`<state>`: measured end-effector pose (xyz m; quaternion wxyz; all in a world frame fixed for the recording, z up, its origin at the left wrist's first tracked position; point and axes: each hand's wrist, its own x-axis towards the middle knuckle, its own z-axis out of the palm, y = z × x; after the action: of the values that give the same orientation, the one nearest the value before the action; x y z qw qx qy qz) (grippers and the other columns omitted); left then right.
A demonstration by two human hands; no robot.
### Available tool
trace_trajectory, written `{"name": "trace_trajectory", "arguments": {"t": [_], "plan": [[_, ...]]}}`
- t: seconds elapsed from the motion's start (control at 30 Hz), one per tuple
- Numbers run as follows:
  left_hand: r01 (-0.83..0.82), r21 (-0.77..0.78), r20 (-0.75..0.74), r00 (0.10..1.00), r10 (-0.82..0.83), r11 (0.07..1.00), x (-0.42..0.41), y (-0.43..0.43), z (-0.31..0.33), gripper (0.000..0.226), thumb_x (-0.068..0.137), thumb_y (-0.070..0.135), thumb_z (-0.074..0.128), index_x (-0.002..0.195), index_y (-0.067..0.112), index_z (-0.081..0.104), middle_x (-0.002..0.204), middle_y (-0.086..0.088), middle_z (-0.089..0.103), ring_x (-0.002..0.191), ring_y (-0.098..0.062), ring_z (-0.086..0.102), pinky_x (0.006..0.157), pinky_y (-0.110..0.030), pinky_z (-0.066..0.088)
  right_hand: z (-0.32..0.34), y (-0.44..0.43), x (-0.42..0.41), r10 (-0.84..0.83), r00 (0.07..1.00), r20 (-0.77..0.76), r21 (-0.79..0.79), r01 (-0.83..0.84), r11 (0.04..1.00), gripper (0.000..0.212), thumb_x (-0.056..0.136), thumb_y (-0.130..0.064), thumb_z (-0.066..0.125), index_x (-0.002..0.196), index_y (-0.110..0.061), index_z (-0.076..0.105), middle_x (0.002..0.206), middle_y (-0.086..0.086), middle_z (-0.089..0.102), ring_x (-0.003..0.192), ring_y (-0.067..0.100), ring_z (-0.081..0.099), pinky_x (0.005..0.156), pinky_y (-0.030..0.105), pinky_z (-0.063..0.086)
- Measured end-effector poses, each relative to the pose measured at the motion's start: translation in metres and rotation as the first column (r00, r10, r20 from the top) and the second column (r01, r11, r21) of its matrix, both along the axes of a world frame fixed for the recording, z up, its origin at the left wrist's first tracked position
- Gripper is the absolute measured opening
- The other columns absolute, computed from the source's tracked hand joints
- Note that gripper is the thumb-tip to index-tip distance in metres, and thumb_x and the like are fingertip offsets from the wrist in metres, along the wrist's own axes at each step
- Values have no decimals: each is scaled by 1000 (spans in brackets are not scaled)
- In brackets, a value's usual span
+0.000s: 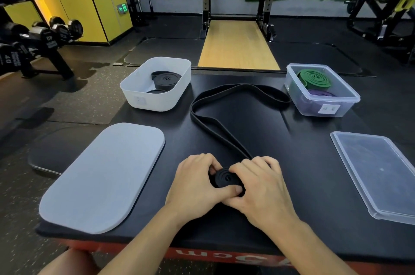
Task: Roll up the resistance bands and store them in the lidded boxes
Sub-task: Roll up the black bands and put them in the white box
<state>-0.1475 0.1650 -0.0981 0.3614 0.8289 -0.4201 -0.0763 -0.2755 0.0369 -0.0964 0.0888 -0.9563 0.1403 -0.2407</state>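
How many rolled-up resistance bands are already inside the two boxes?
4 visible: two black rolls in the white box, a green roll and a purple roll in the clear box. More may lie hidden underneath.

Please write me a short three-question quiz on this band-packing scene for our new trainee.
1. True or false: the clear box on the right holds a green band and a purple band.
2. Which box holds rolled black bands? A) the white box on the left B) the clear box C) neither
3. Fill in: the left hand and right hand are rolling a ____ band.

Key
1. True.
2. A; two black rolls lie inside it.
3. Black; its unrolled loop trails away across the table. Both lids, grey and clear, lie off their boxes.
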Motion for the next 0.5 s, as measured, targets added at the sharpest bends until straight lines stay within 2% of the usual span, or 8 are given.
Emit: {"name": "trace_trajectory", "arguments": {"t": [0.1, 0.2, 0.23, 0.3, 0.37, 0.43, 0.5], "plan": [[19, -1, 27, 999, -19, 1000, 0, 1, 0, 48, 65, 80, 71, 86, 40, 55, 89, 21, 59, 98, 3, 51, 86, -22, 39, -2, -3, -3, 15, 1000, 13, 123, -16, 992, 42, 78, -62, 62, 103, -29, 70, 89, -20, 60, 83, 5, 51, 89, 29, 41], [112, -34, 7, 994, -112, 993, 2, 8, -1, 44, 78, 75, 65, 110, 45, 62, 109, 28, 61, 114, 4, 52, 105, -30, 39, 0, -7, -8, 20, 1000, -17, 308, -14, 951, 53, 79, -66, 66, 126, -41, 64, 110, -30, 60, 103, -2, 45, 97, 23, 35], [140, -56, -4, 990, -141, 989, 3, 10, -1, 43, 83, 68, 65, 119, 45, 63, 117, 30, 61, 120, 3, 53, 111, -36, 38, 0, -9, -10, 24, 999, -43, 368, -6, 930, 57, 79, -64, 71, 133, -48, 57, 116, -32, 57, 111, -3, 41, 101, 23, 34], [159, -97, -40, 986, -163, 983, 5, 12, -2, 40, 88, 53, 65, 127, 43, 65, 123, 31, 63, 123, 2, 55, 114, -42, 39, 3, -10, -11, 60, 992, -111, 461, -2, 888, 74, 82, -53, 78, 142, -63, 36, 128, -37, 51, 128, -3, 27, 112, 25, 25], [138, -127, -67, 987, -147, 982, 6, 13, -2, 39, 87, 47, 69, 126, 41, 68, 121, 29, 65, 121, 1, 58, 109, -40, 45, 4, -13, -12, 136, 979, -153, 477, -47, 878, 83, 90, -44, 76, 143, -70, 17, 133, -51, 40, 133, -17, 8, 119, 21, 3], [134, -122, -61, 988, -142, 983, 6, 14, -1, 44, 84, 49, 73, 126, 40, 68, 121, 28, 64, 120, 1, 58, 107, -36, 47, 3, -18, -13, 200, 960, -197, 468, -87, 879, 88, 96, -39, 70, 147, -64, 2, 135, -55, 31, 130, -30, -5, 118, 15, -12], [149, -89, -36, 988, -153, 985, 5, 15, -1, 50, 83, 52, 73, 131, 40, 67, 124, 29, 63, 124, 4, 55, 111, -35, 44, 2, -19, -14, 234, 948, -216, 446, -118, 887, 92, 100, -37, 65, 150, -58, -9, 142, -51, 26, 139, -24, -6, 121, 18, -14]]}}
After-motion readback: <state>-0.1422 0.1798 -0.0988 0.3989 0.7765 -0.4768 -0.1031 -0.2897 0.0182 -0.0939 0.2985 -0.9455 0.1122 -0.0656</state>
